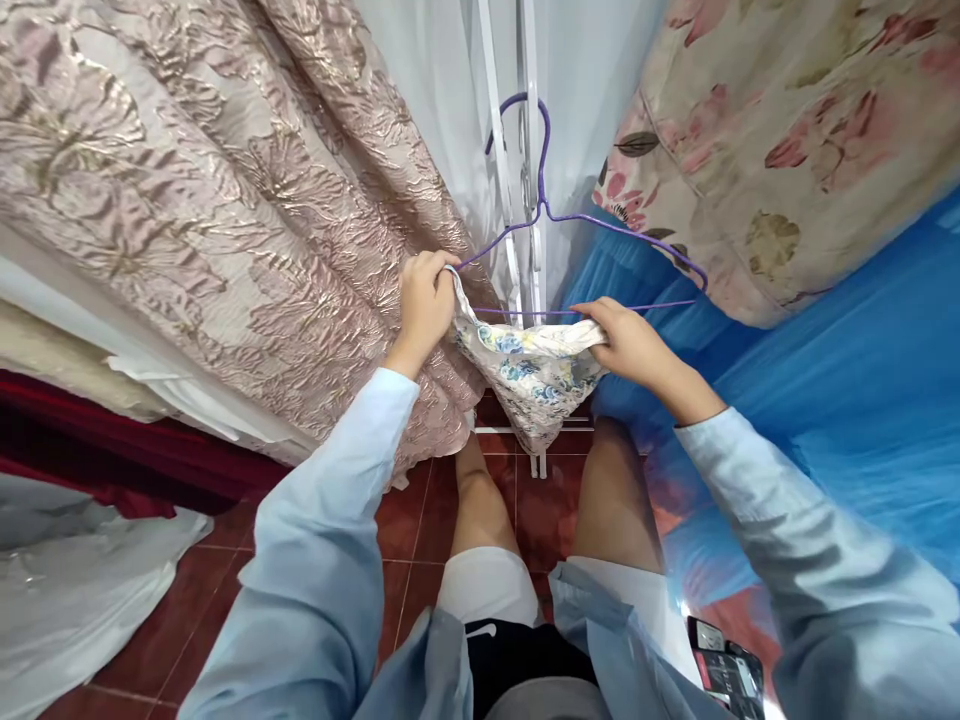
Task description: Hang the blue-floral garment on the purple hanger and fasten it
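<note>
A purple clothes hanger [543, 207] is in front of me, its hook up by a white metal rack [531, 130]. A white garment with a blue floral print [534, 378] hangs below the hanger's bar, its gathered upper edge stretched between my hands. My left hand [426, 298] is closed on the garment's edge by the hanger's left end, hiding that end. Closed on the other side of the garment's edge is my right hand [628, 340], its fingertips by the bar. The hanger's right end sticks out bare past my right hand.
A shiny pink embossed dress [247, 200] hangs at the left, close to my left hand. To the right hang a floral cream cloth [787, 150] and blue tulle [832, 370]. White fabric [82, 610] lies low at the left over the red tiled floor [401, 520].
</note>
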Demonstrator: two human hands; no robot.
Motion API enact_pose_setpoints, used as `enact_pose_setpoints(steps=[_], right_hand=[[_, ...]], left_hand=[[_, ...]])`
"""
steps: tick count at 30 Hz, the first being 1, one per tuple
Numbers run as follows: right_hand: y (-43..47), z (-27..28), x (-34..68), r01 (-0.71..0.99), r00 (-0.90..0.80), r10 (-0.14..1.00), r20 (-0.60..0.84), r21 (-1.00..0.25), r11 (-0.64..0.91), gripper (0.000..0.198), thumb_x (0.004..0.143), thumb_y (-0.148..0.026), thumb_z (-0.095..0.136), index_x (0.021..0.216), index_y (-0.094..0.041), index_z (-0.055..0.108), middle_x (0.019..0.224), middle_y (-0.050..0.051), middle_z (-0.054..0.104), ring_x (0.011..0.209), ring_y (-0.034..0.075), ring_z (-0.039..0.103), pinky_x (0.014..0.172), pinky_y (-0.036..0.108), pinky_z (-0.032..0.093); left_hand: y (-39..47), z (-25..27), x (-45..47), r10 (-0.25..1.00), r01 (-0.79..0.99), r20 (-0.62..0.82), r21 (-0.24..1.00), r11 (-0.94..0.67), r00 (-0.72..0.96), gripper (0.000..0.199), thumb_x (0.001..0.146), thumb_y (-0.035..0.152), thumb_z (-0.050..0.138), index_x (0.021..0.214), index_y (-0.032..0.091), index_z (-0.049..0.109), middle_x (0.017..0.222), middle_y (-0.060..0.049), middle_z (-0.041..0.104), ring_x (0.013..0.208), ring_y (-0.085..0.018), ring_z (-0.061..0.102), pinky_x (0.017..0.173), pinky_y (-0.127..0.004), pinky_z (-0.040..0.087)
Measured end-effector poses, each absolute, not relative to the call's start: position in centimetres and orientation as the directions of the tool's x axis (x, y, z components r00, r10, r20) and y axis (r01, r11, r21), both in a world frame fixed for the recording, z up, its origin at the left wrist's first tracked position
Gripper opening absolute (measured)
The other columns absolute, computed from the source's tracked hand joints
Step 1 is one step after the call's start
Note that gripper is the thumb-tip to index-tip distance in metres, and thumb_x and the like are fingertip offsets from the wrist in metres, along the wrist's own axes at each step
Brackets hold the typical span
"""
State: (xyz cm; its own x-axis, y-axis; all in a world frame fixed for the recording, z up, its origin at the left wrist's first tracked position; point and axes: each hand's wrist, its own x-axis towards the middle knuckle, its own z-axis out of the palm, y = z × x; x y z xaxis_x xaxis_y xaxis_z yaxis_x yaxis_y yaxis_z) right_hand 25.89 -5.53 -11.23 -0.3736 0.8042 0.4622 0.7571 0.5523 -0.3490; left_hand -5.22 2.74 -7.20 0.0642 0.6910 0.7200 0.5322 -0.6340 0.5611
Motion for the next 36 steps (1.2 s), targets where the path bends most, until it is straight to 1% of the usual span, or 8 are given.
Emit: enact_pose_setpoints(steps=[4, 8, 13, 16, 23, 27, 31, 36], right_hand=[[-6.6, -11.2, 25.1, 0.680, -0.376, 0.779, 0.501, -0.422, 0.599, 0.056, 0.074, -0.010, 0.051, 0.128, -0.013, 0.065, 0.110, 0.015, 0.068, 0.101, 0.031, 0.064, 0.089, 0.040, 0.051], [-7.3, -10.4, 25.8, 0.642, -0.348, 0.769, 0.535, -0.461, 0.612, 0.038, 0.079, -0.011, 0.048, 0.107, -0.015, 0.073, 0.093, 0.011, 0.068, 0.089, 0.027, 0.064, 0.080, 0.035, 0.049], [-7.1, -9.7, 25.7, 0.614, -0.344, 0.771, 0.536, -0.493, 0.617, 0.031, 0.080, -0.012, 0.047, 0.096, -0.015, 0.073, 0.089, 0.010, 0.069, 0.085, 0.025, 0.064, 0.076, 0.032, 0.047], [-6.8, -9.8, 25.5, 0.609, -0.337, 0.783, 0.523, -0.512, 0.605, 0.030, 0.080, -0.013, 0.048, 0.094, -0.015, 0.075, 0.089, 0.009, 0.071, 0.084, 0.024, 0.065, 0.075, 0.032, 0.047], [-7.4, -10.1, 25.6, 0.638, -0.327, 0.814, 0.480, -0.524, 0.565, 0.042, 0.079, -0.013, 0.047, 0.108, -0.018, 0.078, 0.102, 0.008, 0.075, 0.093, 0.026, 0.068, 0.082, 0.034, 0.049], [-8.3, -10.3, 24.9, 0.639, -0.359, 0.812, 0.460, -0.513, 0.573, 0.050, 0.080, -0.012, 0.046, 0.121, -0.016, 0.074, 0.106, 0.010, 0.074, 0.094, 0.027, 0.068, 0.086, 0.036, 0.050], [-8.9, -10.4, 24.1, 0.627, -0.370, 0.802, 0.470, -0.510, 0.588, 0.052, 0.081, -0.013, 0.046, 0.127, -0.012, 0.070, 0.104, 0.012, 0.073, 0.093, 0.028, 0.069, 0.086, 0.038, 0.052], [-11.0, -9.6, 25.3, 0.540, -0.350, 0.728, 0.590, -0.508, 0.671, 0.045, 0.083, -0.017, 0.052, 0.124, -0.020, 0.071, 0.134, 0.012, 0.067, 0.123, 0.029, 0.063, 0.106, 0.045, 0.048]], left_hand=[[1.7, -5.5, -6.8, 0.675, 0.555, 0.729, 0.517, -0.651, 0.114, 0.016, 0.096, 0.032, 0.056, 0.091, 0.022, 0.068, 0.094, -0.007, 0.066, 0.107, -0.026, 0.062, 0.105, -0.042, 0.045], [2.2, -5.5, -11.0, 0.693, 0.573, 0.710, 0.520, -0.634, 0.122, 0.011, 0.090, 0.034, 0.064, 0.092, 0.024, 0.068, 0.090, -0.006, 0.067, 0.099, -0.025, 0.063, 0.097, -0.038, 0.049], [2.9, -7.5, -15.5, 0.825, 0.512, 0.531, 0.663, -0.546, 0.192, 0.026, 0.084, 0.048, 0.067, 0.087, 0.022, 0.069, 0.077, -0.004, 0.064, 0.072, -0.019, 0.058, 0.069, -0.030, 0.050], [3.1, -7.6, -15.6, 0.862, 0.418, 0.474, 0.756, -0.504, 0.182, 0.030, 0.081, 0.051, 0.070, 0.084, 0.022, 0.068, 0.072, -0.003, 0.061, 0.068, -0.018, 0.057, 0.063, -0.028, 0.049], [4.5, -3.3, -9.2, 0.829, 0.354, 0.507, 0.750, -0.559, 0.234, 0.014, 0.088, 0.032, 0.068, 0.085, 0.018, 0.066, 0.077, -0.004, 0.060, 0.085, -0.022, 0.064, 0.081, -0.036, 0.055], [4.6, -2.3, -4.7, 0.713, 0.443, 0.602, 0.562, -0.698, 0.359, 0.009, 0.086, 0.026, 0.070, 0.083, 0.019, 0.066, 0.087, -0.005, 0.060, 0.099, -0.024, 0.065, 0.093, -0.041, 0.054], [2.6, -3.2, -2.0, 0.601, 0.467, 0.740, 0.435, -0.770, 0.302, 0.013, 0.083, 0.026, 0.075, 0.091, 0.022, 0.064, 0.106, -0.007, 0.061, 0.115, -0.026, 0.060, 0.101, -0.042, 0.051], [0.1, -4.1, -2.8, 0.625, 0.484, 0.743, 0.468, -0.740, 0.239, 0.023, 0.086, 0.032, 0.072, 0.105, 0.025, 0.062, 0.107, -0.007, 0.066, 0.107, -0.024, 0.063, 0.099, -0.039, 0.051]])
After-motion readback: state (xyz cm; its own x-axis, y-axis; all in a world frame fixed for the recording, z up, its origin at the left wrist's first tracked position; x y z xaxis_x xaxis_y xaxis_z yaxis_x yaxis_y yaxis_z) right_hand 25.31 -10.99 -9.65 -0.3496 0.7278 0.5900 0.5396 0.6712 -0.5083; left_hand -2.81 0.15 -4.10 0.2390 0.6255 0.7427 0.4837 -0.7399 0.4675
